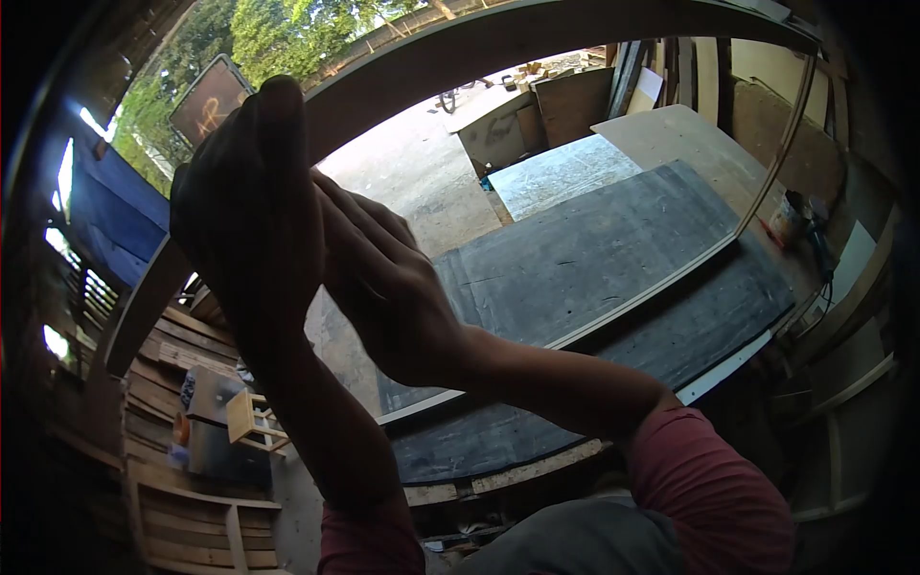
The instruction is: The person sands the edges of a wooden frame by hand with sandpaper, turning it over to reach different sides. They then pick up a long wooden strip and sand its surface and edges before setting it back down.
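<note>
Left hand (244, 206): raised upper left, fingers pressed together, steadying the wooden frame (613, 311).
Right hand (383, 278): centre, fingers together, flat against the left.
Frame: standing on the dark workbench (594, 249).

Open-sided woodworking shed in daylight

A sunlit concrete floor (422, 172) is seen at upper centre, with green trees (278, 29) beyond it at the top left. A blue tarpaulin (110, 206) is hung at the left edge. Stacked timber planks (177, 345) are piled at lower left. Boards and plywood sheets (661, 86) are leaned against the wall at upper right, where a small can (788, 218) is set.
</note>
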A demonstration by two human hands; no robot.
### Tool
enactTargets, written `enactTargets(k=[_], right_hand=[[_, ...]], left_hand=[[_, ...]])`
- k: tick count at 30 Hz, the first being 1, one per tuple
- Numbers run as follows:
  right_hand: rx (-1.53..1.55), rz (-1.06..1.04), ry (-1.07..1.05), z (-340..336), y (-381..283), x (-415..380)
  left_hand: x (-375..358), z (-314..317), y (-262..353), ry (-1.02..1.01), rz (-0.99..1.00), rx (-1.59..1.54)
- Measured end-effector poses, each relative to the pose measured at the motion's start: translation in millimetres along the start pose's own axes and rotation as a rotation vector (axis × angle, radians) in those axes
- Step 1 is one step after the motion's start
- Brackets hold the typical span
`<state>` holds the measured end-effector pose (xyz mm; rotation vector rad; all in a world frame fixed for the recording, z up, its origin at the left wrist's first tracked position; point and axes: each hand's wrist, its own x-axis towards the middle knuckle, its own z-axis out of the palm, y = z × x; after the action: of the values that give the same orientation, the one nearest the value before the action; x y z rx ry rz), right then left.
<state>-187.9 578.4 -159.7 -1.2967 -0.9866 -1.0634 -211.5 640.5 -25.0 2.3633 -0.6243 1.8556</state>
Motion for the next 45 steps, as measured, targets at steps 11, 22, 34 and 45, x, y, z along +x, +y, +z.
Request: enactTargets(k=[11,22,34,45], right_hand=[[0.100,-0.058,0.061,3,6,7],[0.008,0.085,0.048,5,21,-75],[-0.097,0.184,0.022,4,30,-123],[-0.023,0.264,-0.012,0,42,-166]], left_hand=[[-2,7,0,0.085,-0.025,-0.020],[-2,10,-1,0.115,-0.055,0.052],[-2,14,-4,-0.002,-0.264,0.146],[-3,26,-14,0.129,-0.149,0.207]])
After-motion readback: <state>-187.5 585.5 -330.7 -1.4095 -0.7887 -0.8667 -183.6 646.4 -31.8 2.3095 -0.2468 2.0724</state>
